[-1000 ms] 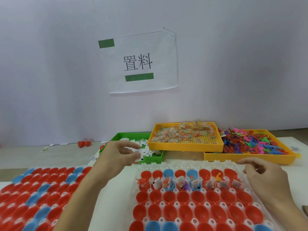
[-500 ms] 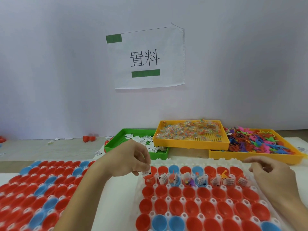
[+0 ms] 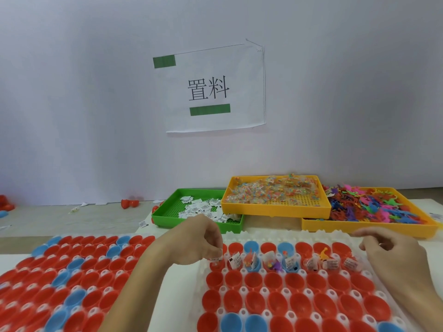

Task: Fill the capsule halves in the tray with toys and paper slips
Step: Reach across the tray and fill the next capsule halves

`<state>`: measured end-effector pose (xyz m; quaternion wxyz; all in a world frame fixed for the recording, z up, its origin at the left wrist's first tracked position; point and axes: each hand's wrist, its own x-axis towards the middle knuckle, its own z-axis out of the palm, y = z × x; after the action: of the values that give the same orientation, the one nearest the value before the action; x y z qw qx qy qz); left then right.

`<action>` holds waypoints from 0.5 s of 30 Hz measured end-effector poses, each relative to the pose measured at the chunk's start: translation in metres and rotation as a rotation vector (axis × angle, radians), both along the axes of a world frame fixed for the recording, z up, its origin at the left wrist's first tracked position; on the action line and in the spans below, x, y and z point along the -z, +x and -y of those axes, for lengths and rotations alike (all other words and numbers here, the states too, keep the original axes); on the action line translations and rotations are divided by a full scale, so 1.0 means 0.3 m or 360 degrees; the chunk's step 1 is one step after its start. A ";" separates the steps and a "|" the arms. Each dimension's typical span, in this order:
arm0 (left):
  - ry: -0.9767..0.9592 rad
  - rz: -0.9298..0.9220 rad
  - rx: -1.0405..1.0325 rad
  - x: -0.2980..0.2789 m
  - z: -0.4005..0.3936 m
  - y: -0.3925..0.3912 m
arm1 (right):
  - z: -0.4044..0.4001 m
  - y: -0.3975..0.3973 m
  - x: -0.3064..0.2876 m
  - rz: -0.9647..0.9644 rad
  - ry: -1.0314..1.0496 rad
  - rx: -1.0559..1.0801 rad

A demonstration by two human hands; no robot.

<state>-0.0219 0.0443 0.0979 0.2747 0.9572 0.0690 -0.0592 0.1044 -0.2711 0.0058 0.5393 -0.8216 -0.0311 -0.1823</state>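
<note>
A white tray (image 3: 244, 290) in front of me holds rows of red and blue capsule halves. Its second row from the back carries toys and paper slips (image 3: 288, 261). My left hand (image 3: 196, 240) pinches a paper slip (image 3: 215, 257) just over the leftmost red half of that row. My right hand (image 3: 393, 254) hovers with loosely curled fingers over the tray's right end, holding nothing I can see.
A green tray (image 3: 167, 215) of paper slips, a yellow tray (image 3: 275, 208) of bagged toys and a second yellow tray (image 3: 369, 227) of coloured plastic figures stand behind. Another tray of capsule halves (image 3: 69, 271) lies to the left. A paper sign (image 3: 211, 89) hangs on the wall.
My left hand came from the green tray with a slip and lowered it to the leftmost filled-row capsule half. The right hand stayed near the tray's right end.
</note>
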 end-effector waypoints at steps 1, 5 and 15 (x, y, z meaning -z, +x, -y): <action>0.0011 -0.0007 0.0001 0.004 0.002 0.002 | -0.001 0.000 0.000 0.0000 -0.0003 -0.0004; 0.0028 -0.0010 -0.0007 0.013 0.003 0.003 | -0.002 0.001 -0.001 0.0002 0.0001 -0.0013; -0.0053 -0.0047 -0.0099 -0.008 -0.016 -0.014 | 0.003 0.013 0.007 0.0022 -0.0013 -0.0032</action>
<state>-0.0262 0.0490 0.1002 0.2911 0.9490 0.1018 -0.0657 0.1085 -0.2720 0.0037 0.5375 -0.8222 -0.0437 -0.1823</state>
